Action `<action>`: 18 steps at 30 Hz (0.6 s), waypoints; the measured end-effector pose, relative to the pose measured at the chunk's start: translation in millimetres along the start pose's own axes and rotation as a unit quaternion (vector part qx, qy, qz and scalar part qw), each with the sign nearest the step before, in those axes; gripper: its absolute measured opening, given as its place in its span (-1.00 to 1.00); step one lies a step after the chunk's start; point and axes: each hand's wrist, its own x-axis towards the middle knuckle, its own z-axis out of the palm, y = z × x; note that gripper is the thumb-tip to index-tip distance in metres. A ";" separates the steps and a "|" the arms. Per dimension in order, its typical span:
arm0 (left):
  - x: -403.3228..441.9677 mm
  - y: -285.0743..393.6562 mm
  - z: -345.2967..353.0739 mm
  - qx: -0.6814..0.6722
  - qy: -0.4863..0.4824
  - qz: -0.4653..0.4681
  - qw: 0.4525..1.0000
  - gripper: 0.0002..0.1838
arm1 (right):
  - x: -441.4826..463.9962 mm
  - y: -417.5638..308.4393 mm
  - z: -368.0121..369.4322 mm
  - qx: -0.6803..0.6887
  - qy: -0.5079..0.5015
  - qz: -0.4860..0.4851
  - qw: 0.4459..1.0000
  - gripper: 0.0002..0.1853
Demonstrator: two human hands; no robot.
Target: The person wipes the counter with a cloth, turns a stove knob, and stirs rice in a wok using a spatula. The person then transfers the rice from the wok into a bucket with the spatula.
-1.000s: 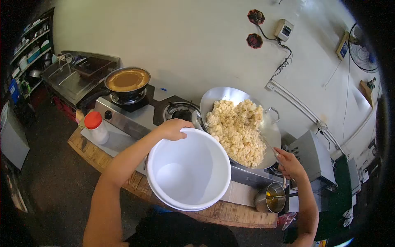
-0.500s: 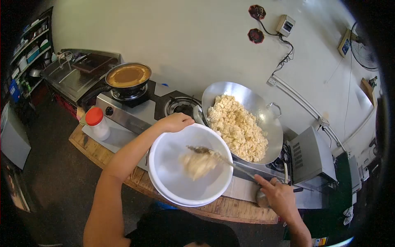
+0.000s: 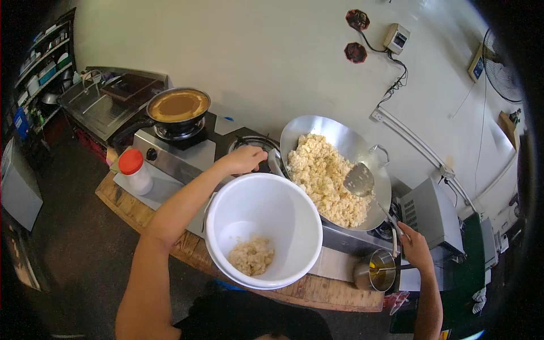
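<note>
Right grip point(image 3: 416, 249) on spatula point(image 3: 359, 181), perhaps touching rice point(image 3: 320, 173), bucket point(image 3: 283, 212) nearby

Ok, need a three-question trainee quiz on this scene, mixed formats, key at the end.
1. True or false: the round white plastic bucket holds no food.

2. The right hand grips a long-handled metal spatula. Where is its blade?
A) inside the bucket
B) at the wide silvery metal wok
C) at the round black pan

3. Which holds more pale, clumpy food, bucket or wok?

Key:
1. False; a small pale heap lies at the bottom.
2. B.
3. The wok.
</note>
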 end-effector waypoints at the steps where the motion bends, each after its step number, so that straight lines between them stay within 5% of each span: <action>1: 3.3 -1.8 0.6 0.026 0.001 0.041 0.999 -0.64 | 2.0 6.6 0.0 -0.006 0.000 0.007 1.000 -0.65; 3: 6.7 -3.0 0.9 0.077 0.004 0.121 0.990 -0.63 | 3.9 18.1 -2.1 -0.023 0.001 0.017 1.000 -0.66; 6: -3.7 4.9 6.6 0.103 -0.119 0.134 0.978 -0.59 | 5.0 33.6 -3.4 -0.040 0.006 0.021 0.999 -0.68; 16: 16.4 15.9 16.3 0.269 -0.130 0.185 0.936 -0.59 | 14.2 51.5 12.8 -0.011 -0.019 0.017 1.000 -0.67; 18: 18.9 8.9 21.5 0.211 -0.084 0.225 0.948 -0.59 | 15.9 51.4 17.2 -0.005 -0.019 0.008 1.000 -0.67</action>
